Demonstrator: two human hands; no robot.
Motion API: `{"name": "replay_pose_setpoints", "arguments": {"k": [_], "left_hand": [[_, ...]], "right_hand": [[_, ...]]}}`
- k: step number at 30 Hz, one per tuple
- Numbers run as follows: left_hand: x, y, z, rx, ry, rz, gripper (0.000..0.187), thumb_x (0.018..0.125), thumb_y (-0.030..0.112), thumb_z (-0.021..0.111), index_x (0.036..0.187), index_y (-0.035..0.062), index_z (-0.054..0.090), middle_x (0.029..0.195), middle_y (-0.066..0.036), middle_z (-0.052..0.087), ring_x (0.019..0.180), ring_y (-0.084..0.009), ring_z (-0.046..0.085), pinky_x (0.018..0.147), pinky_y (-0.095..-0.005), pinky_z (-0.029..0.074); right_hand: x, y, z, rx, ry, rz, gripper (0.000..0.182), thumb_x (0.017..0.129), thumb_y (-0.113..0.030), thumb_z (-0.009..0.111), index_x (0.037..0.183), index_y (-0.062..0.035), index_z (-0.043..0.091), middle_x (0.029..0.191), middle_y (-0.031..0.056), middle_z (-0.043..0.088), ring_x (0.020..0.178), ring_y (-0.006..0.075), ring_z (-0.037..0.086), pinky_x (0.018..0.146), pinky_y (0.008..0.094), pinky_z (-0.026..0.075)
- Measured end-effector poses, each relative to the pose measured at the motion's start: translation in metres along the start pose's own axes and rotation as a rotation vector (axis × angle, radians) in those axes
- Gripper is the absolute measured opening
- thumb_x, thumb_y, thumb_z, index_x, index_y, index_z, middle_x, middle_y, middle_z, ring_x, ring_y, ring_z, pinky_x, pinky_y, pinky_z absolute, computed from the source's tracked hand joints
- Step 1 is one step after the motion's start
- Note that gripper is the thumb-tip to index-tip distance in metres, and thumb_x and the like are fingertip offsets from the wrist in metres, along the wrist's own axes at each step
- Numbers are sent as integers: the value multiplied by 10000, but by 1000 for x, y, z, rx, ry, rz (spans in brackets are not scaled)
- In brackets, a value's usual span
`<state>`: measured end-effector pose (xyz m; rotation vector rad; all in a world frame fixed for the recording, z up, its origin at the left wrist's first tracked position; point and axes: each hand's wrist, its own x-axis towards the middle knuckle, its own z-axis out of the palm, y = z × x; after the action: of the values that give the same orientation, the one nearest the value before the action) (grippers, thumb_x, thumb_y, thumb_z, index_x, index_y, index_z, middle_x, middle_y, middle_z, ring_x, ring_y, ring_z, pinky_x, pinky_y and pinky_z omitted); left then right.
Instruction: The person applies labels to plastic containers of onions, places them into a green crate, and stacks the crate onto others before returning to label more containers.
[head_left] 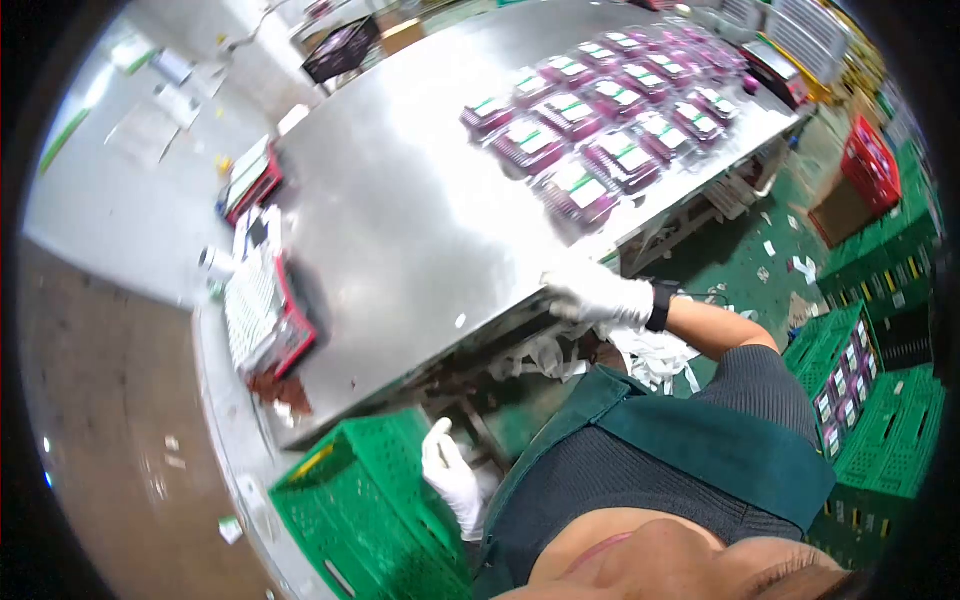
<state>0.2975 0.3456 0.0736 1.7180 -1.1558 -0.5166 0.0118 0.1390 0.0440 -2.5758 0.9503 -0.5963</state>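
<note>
My left hand (455, 478), in a white glove, is beside a green crate (345, 505) at the lower left. Its fingers are loosely apart, with nothing visible in them. My right hand (598, 298), also gloved and with a black band at the wrist, is at the near edge of the steel table (400, 220). Its fingers look slightly spread and hold nothing that shows. Beyond it, several clear-lidded packs (580, 190) with purple contents and white-green labels stand in rows on the table.
Two red-edged devices (270, 310) (250, 180) sit along the table's left side. Stacked green crates (885, 430) and a red basket (872, 165) are at the right. White scraps (650, 355) lie below the table's near edge. A dark basket (342, 50) is beyond the table.
</note>
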Motion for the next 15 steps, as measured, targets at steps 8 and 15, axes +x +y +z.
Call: {"name": "replay_pose_setpoints", "arguments": {"k": [8,15], "left_hand": [[162,105,297,169,-442,561,357,835,138,607,1183,58,590,1208,-154,575,1191,-347,479,1013,-430,363],[217,119,473,660,-603,652,733,820,487,577,1420,141,337,1411,-147,392,1290,-310,346,1067,-529,204]], "right_hand": [[-91,367,-210,-427,509,866,371,878,-422,499,931,-81,634,934,177,632,852,365,614,733,452,488],[-107,460,-216,-349,200,1181,589,891,-544,399,1190,-46,497,1166,241,512,1104,410,470,933,498,389]]}}
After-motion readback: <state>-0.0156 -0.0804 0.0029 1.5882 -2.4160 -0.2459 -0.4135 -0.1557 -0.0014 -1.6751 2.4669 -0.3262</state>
